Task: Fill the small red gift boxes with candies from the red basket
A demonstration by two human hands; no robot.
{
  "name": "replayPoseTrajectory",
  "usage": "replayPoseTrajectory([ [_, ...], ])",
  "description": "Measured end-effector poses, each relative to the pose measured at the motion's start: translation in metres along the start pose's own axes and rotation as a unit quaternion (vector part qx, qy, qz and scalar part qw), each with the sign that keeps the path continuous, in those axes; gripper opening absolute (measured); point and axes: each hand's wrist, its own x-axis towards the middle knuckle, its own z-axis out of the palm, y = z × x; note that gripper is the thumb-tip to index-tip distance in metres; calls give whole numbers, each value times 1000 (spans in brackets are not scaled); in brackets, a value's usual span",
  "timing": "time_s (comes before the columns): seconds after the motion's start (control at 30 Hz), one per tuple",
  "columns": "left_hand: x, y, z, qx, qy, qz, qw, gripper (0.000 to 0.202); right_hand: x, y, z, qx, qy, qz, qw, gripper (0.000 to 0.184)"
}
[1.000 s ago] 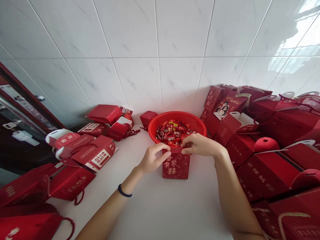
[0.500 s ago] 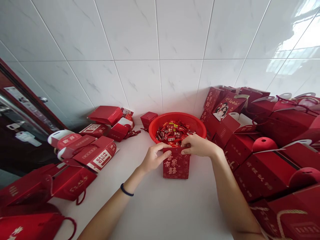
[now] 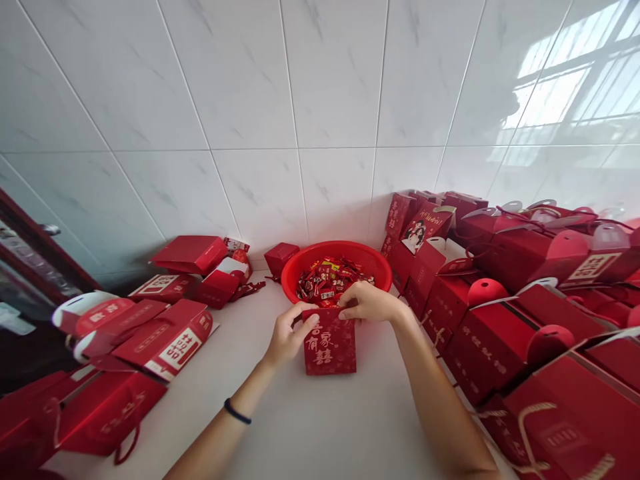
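Observation:
A small red gift box (image 3: pixel 330 347) with gold characters stands upright on the white counter (image 3: pixel 320 427). My left hand (image 3: pixel 286 333) pinches its top left edge, fingers closed on the flap. My right hand (image 3: pixel 369 301) grips the top right edge, fingers curled over it. Just behind the box sits a red plastic basket (image 3: pixel 369 257) full of wrapped candies (image 3: pixel 325 279). A dark band circles my left wrist.
Red gift boxes with handles (image 3: pixel 500 333) are piled along the right side. More red boxes and bags (image 3: pixel 155 333) lie scattered on the left, some flat. A small red box (image 3: pixel 280 257) sits left of the basket. White tiled wall behind; a dark door at far left.
The camera has tilted up and turned slightly right, so everything sits lower and further left. Both hands stay on the top of the small red box.

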Motion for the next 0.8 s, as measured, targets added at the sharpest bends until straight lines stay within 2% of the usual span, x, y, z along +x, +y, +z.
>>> replayPoseTrajectory([
  [0.13, -3, -4, -2, -35, 28, -30, 999, 30, 1, -6, 7, -8, 12, 0, 1000, 27],
  [0.2, -4, -8, -1, -93, 42, -48, 994, 34, 3, -9, 8, -22, 14, -12, 1000, 27],
  [0.33, -4, -19, 2, -272, 93, -105, 952, 51, 4, -24, -2, -61, 36, -42, 997, 25],
  [0.4, -3, -25, 2, -298, 128, -135, 936, 53, 1, -37, -17, -75, 53, -56, 994, 24],
  [0.53, -5, -37, 2, -245, 194, -177, 933, 40, -14, -79, -67, -72, 120, -100, 985, 21],
  [0.63, -9, -41, 4, -204, 192, -199, 939, 37, -30, -118, -119, -71, 184, -144, 970, 14],
  [0.73, -12, -42, 7, -167, 171, -199, 951, 40, -52, -152, -171, -91, 319, -138, 933, 14],
  [0.8, -13, -42, 7, -145, 158, -192, 958, 41, -70, -163, -203, -95, 422, -135, 892, 13],
])
